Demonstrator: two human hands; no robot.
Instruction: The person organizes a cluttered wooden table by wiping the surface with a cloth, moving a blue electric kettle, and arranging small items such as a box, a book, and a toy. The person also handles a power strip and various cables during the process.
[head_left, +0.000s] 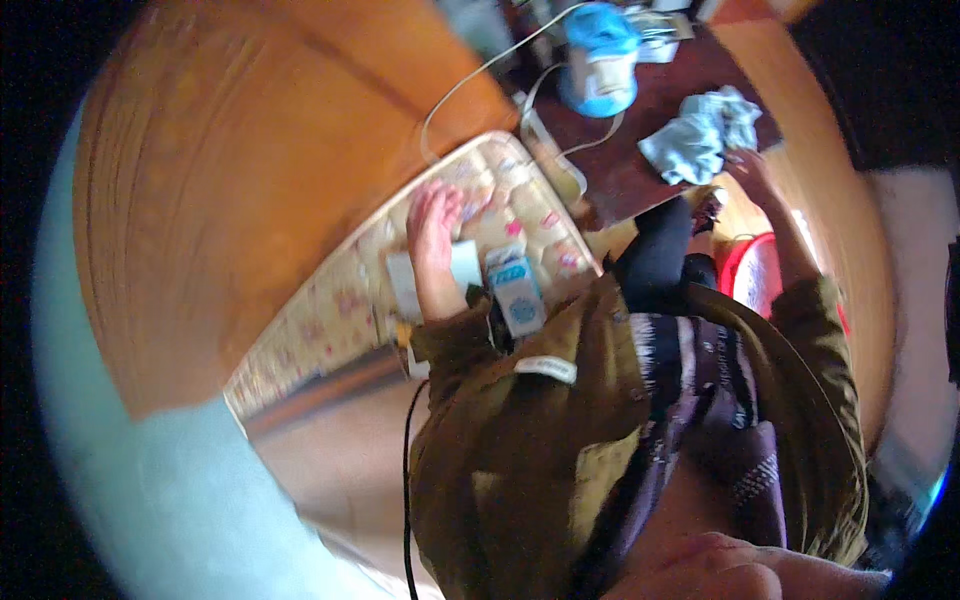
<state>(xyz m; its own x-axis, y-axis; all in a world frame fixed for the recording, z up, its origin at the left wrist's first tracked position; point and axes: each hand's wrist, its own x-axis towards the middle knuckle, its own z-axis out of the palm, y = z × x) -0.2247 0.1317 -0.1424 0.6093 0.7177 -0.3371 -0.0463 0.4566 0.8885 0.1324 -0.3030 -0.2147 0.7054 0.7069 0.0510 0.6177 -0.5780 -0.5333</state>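
My left hand (435, 217) hovers over a floral-patterned mattress (352, 300), with nothing visible in it and its fingers close together; blur hides their exact pose. Under and beside that forearm lie flat white items (405, 283) and a blue-and-white box (516, 296). My right hand (746, 169) is at the near right edge of a crumpled light-blue cloth (686, 142) on a dark red table (660, 90). Whether its fingers grip the cloth or only touch it cannot be made out.
A blue container with a white label (600, 82) stands on the table, a pale cable (480, 71) looping beside it. Papers (660, 45) lie at the table's far side. A red-rimmed basin (754, 277) is on the wooden floor below my right forearm. An orange wooden panel (262, 187) borders the mattress.
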